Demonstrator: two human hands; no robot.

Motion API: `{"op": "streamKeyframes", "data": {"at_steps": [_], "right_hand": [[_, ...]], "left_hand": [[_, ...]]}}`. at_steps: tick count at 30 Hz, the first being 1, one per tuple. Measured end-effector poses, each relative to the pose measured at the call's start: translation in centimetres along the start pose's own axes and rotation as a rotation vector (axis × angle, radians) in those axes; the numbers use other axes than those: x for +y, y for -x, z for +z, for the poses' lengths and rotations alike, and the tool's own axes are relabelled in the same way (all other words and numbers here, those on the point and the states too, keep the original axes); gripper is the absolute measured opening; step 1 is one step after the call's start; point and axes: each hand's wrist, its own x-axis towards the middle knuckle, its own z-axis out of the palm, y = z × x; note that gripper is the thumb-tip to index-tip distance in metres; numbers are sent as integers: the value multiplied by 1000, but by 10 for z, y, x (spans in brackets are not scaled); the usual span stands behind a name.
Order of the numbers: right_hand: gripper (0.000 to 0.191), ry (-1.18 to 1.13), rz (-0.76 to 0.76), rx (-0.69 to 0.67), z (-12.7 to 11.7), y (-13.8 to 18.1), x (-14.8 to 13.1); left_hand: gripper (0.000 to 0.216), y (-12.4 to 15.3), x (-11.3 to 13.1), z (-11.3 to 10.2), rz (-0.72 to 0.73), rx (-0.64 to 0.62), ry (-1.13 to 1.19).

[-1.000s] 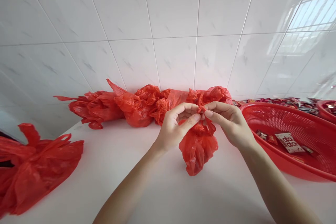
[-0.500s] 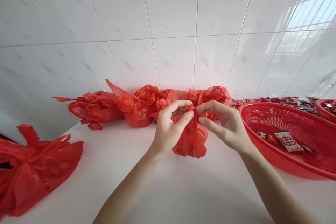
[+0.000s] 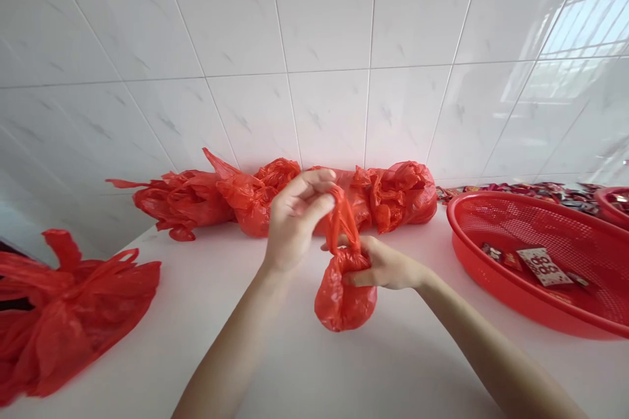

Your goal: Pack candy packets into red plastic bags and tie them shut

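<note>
A small filled red plastic bag (image 3: 339, 301) is held up over the white table between my two hands. My left hand (image 3: 298, 213) pinches the top of its handles, which stretch down to the gathered neck. Around the neck and upper body of the bag, my right hand (image 3: 381, 263) is closed, thumb in front and fingers behind. Part of the right fingers is hidden by the bag. What the bag contains cannot be made out.
Several filled red bags (image 3: 250, 203) line the tiled wall. A red mesh basket (image 3: 511, 294) with a few small packets stands at right, with scattered wrapped packets (image 3: 531, 193) behind it. More red bags (image 3: 83, 321) lie at the left edge.
My right hand has moved from the bag's top down to its neck and closed round it. My left hand has shifted slightly left, still gripping the handles, which are now drawn out.
</note>
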Motion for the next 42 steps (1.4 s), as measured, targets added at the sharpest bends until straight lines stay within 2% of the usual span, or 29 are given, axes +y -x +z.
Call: {"op": "streamKeyframes", "data": {"at_steps": [3,5,8,11,14,16,18,19,21,23,25,27,31,34,38,42], "right_hand": [[27,-53,4,-82,-3,0,3],[24,-85,-15,-129,-4,-1,5],[27,-63,-34,-147,-9,0,5],[40,-58,-39,-126,-14,4,0],[43,-110,-82,-79,-13,6,-9],[51,-124,-118,21,-3,4,-13],[64,-104,-135,210,13,-1,-13],[64,-87,-126,329,23,-4,-11],[52,-42,-89,504,40,-11,-3],[26,-18,-34,557,51,-18,7],[7,-32,-5,500,54,-21,13],[5,-85,5,400,52,-21,14],[16,-228,33,241,44,-16,5],[21,-260,62,135,40,-13,2],[33,-129,129,36,28,-11,4],[60,-18,103,-79,6,-7,0]], "left_hand": [[21,-7,5,-9,60,124,79],[21,-9,8,-11,81,156,88],[17,-6,11,-9,67,121,68],[15,-1,11,-3,20,50,51],[14,3,9,0,-19,-14,39],[13,5,6,2,-23,-39,26],[13,8,2,6,3,-25,12],[14,9,0,8,20,-6,2],[14,12,-4,13,56,27,-21],[15,13,-6,16,81,44,-45],[14,11,-5,14,98,70,-53],[14,5,-3,8,100,135,-33],[18,-7,5,-4,86,269,25],[18,-9,8,-7,96,293,52],[16,-8,11,-7,96,280,60],[16,-11,15,-11,144,321,97]]}}
